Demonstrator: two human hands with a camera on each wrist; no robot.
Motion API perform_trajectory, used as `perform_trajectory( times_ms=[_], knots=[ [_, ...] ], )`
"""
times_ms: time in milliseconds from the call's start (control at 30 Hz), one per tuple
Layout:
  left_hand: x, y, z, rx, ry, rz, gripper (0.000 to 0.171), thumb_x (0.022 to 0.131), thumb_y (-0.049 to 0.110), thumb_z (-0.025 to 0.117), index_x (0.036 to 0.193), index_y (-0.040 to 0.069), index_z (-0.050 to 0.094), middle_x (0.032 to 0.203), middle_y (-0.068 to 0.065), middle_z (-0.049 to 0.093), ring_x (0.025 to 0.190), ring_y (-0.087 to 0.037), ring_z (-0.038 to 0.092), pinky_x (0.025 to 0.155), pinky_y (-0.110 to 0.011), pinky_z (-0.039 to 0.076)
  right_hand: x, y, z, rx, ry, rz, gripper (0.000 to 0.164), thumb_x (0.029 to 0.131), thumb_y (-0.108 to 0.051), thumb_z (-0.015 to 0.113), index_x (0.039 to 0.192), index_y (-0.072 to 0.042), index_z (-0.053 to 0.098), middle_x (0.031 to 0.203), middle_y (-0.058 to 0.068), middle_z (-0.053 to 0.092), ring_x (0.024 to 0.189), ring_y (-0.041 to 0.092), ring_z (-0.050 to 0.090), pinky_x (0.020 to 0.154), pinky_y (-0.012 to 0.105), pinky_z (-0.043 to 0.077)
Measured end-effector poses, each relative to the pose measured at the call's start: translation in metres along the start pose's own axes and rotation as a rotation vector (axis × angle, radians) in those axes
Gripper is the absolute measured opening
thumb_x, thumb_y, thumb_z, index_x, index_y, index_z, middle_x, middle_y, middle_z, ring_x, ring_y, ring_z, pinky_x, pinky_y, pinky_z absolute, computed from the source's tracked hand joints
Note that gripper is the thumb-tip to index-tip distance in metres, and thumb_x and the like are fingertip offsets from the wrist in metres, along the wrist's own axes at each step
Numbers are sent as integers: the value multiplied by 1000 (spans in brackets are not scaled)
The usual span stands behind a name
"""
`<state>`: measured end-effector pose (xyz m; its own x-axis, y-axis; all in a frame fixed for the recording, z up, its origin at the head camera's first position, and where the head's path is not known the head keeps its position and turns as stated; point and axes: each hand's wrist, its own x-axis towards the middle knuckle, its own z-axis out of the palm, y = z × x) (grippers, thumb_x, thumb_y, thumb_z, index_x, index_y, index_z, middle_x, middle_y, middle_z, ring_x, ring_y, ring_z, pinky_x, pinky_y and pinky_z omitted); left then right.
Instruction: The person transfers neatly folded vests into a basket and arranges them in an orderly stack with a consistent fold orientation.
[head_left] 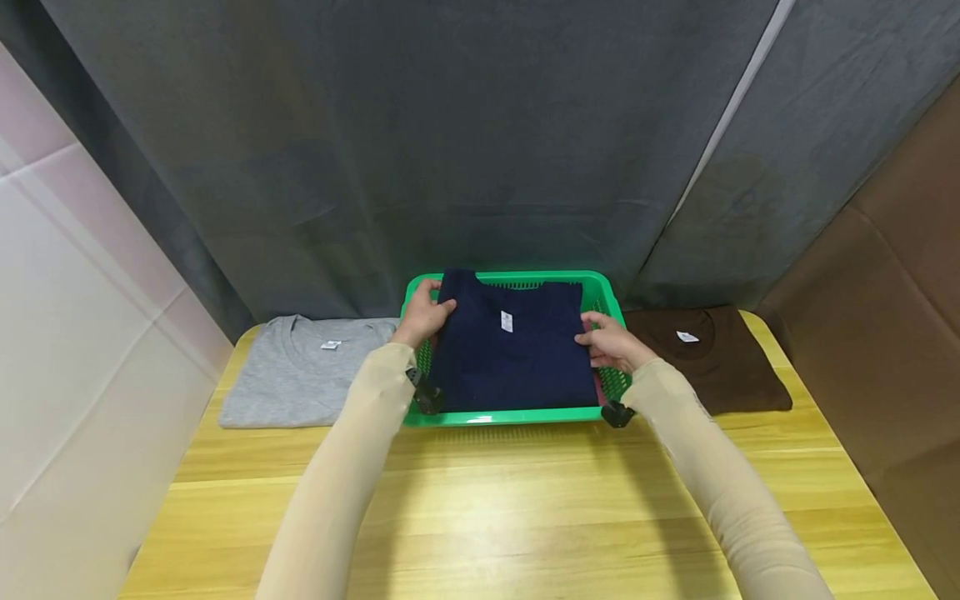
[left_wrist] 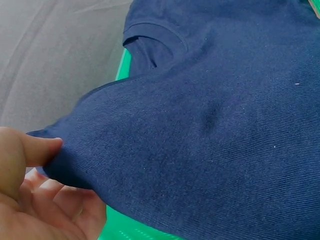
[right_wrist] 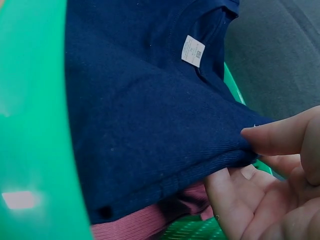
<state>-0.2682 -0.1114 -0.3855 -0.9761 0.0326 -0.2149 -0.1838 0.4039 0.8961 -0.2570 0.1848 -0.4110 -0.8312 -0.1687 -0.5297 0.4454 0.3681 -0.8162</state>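
Note:
A folded navy T-shirt (head_left: 517,358) with a white neck label lies in a green plastic basket (head_left: 517,416). My left hand (head_left: 426,315) pinches its left edge, thumb on top and fingers beneath, as the left wrist view shows with the left hand (left_wrist: 45,185) and the raised cloth. On the opposite side my right hand (head_left: 611,343) pinches the right edge; in the right wrist view that hand (right_wrist: 270,175) has its thumb above the folded layers and fingers under them. Beneath the navy shirt, a dusty-pink garment (right_wrist: 135,223) shows in the basket.
A folded grey T-shirt (head_left: 300,383) lies left of the basket, and a folded brown T-shirt (head_left: 727,367) lies to its right. All stand along the far side of a wooden table (head_left: 495,508). A dark grey curtain (head_left: 420,150) hangs close behind.

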Motion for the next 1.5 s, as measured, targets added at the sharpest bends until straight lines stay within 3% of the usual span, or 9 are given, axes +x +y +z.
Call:
perform_trajectory(
  times_ms=[67,167,267,333,400,500,900,1500],
  knots=[
    [0,0,0,-3,-2,-2,39,94,14,47,130,5,34,119,-24,52,101,-36,55,88,-43,43,0,0,0,-9,1,-2,60,94,-9,44,146,-15,14,142,21,24,96,23,48,70,30,47],
    [1,0,0,-7,-4,-8,40,94,13,46,131,6,33,121,-23,51,103,-36,54,89,-43,43,0,0,0,-15,7,-5,60,93,-8,44,145,-15,15,131,21,36,85,21,47,73,33,47],
    [1,0,1,-5,-4,-12,41,94,13,46,132,6,33,123,-23,49,105,-35,54,90,-43,43,1,0,1,-22,8,-5,60,93,-8,44,145,-14,15,130,21,37,86,21,48,78,36,48],
    [2,0,1,-5,-4,-18,41,94,13,46,132,5,33,125,-23,48,106,-35,53,91,-43,42,1,0,1,-12,4,3,60,93,-8,44,145,-15,16,133,22,35,97,28,51,83,40,47],
    [2,-1,1,0,-5,-21,41,94,12,47,132,5,33,126,-22,47,108,-35,52,91,-43,42,1,0,2,-1,-11,8,60,94,-8,43,146,-14,14,144,22,21,119,36,42,90,45,43],
    [3,-2,2,-1,-4,-23,41,94,12,47,131,4,34,127,-22,46,109,-35,52,92,-43,42,2,1,2,16,-18,10,59,94,-7,42,146,-14,14,145,23,17,127,42,32,96,50,38],
    [5,-7,3,30,30,-11,38,93,10,47,128,2,36,119,-24,53,101,-35,55,84,-39,45,0,1,4,-4,-23,7,58,95,-8,40,146,-13,14,148,20,14,129,43,25,98,50,35],
    [5,-9,7,50,19,-27,39,93,9,47,129,1,36,117,-25,53,101,-35,55,82,-39,46,2,3,1,-15,-20,5,57,95,-7,42,146,-14,16,146,20,20,127,39,32,93,45,41]
  ],
)
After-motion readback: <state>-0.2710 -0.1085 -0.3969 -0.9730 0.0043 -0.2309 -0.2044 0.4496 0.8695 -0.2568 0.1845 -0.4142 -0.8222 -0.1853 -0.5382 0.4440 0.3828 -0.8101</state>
